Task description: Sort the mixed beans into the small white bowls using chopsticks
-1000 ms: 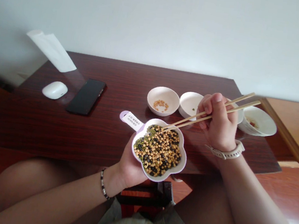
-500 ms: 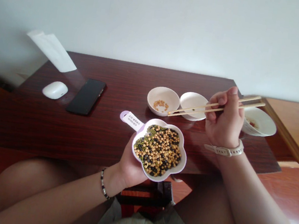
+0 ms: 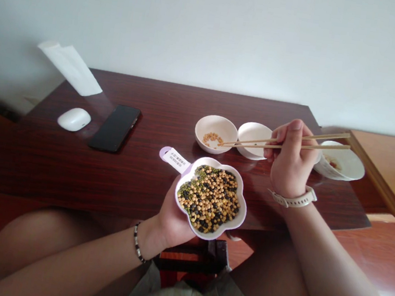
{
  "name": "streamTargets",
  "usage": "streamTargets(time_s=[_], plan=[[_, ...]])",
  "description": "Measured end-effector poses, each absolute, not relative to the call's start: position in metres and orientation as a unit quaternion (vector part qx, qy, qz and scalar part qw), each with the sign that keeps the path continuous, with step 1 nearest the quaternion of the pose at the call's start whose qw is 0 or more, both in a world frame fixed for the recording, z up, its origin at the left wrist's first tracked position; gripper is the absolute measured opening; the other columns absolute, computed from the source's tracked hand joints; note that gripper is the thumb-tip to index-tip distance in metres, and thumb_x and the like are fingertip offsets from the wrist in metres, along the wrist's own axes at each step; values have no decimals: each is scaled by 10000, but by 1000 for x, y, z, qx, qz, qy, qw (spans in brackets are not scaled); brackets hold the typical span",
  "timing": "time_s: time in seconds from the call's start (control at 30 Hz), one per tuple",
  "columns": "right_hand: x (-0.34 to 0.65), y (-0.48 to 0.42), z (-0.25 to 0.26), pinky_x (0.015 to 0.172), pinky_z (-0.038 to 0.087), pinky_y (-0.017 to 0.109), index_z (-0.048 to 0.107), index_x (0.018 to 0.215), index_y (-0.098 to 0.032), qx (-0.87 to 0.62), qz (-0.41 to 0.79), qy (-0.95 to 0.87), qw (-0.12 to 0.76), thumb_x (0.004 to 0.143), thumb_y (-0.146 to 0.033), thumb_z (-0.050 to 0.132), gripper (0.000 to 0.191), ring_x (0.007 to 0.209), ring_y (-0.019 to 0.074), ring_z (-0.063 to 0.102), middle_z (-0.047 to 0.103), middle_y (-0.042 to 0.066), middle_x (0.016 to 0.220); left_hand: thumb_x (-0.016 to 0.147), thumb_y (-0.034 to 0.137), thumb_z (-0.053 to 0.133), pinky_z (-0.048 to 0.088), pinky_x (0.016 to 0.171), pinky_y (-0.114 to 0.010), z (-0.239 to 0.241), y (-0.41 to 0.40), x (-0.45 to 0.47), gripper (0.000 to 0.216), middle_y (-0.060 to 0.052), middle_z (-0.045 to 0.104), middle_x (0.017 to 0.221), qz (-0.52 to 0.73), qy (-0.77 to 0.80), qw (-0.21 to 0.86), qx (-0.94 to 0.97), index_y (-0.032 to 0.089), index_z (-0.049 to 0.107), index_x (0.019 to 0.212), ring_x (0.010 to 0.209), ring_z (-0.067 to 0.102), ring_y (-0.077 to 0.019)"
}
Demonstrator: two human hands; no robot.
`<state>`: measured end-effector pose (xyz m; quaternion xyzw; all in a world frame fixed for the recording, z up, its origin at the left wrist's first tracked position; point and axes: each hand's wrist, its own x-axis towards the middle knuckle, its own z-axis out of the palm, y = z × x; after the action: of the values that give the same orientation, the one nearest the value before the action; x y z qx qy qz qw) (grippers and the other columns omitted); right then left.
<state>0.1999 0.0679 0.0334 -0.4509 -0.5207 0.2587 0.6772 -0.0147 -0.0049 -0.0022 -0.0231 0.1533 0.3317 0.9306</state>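
Head view, chopsticks [image 3: 252, 143] pinched in right-hand fingers [image 3: 292, 131]

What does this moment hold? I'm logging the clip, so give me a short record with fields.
left hand: left hand cups the flower-shaped dish of mixed beans
right hand: right hand holds chopsticks, tips over the bowl of yellow beans
other bowls: middle bowl; right bowl
table: dark wooden table with phone, white mouse
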Motion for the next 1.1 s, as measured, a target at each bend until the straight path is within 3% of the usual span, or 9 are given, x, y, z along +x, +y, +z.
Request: streamTargets(time_s=[0.27,0.87,1.1], plan=[[202,68,33,389,201,333,562,707,-261,-435,279,-508,689,1012,-634,684,497,480,138,451,477,20,690,889,591,485,425,1097,-552,-5,-6,-15,588,-121,676,1300,335,139,932,-20,196,645,1294,1246,608,-354],[203,68,33,390,220,351,550,701,-293,-459,248,-533,667,982,-725,652,526,466,182,436,458,13,591,910,574,458,429,1113,-486,-1,-5,-13,565,-109,696,1265,344,126,930,-33,199,648,1289,1249,614,-311],[202,67,35,399,220,350,540,695,-283,-464,254,-531,662,1017,-682,637,522,473,169,440,455,12,611,900,579,475,424,1102,-538,0,-6,-13,575,-128,683,1281,342,145,928,-27,192,649,1287,1244,610,-338]])
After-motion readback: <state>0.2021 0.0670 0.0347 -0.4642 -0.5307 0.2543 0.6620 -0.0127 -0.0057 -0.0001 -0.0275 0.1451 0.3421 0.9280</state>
